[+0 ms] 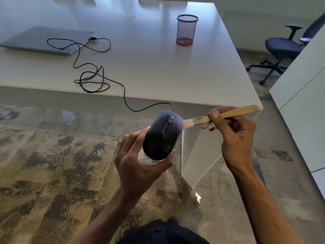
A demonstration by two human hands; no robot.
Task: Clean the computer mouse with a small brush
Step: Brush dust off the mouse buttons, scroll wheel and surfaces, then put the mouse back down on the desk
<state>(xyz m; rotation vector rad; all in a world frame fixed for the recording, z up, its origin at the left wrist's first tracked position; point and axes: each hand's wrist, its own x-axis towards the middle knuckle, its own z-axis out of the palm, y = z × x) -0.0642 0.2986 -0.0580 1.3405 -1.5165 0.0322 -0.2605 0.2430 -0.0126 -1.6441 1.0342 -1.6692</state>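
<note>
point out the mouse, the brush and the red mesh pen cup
mouse (161, 138), head view, on its dark top shell below the scroll wheel
brush (233, 112), head view, on the wooden handle past the fingers
red mesh pen cup (187, 29), head view, on its mesh side wall

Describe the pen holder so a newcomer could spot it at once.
Start at the big white desk and look to its far right part, well away from the closed laptop on the left. The pen holder stands upright there alone: a round, red wire-mesh cup, the only coloured thing on the desk.
</note>
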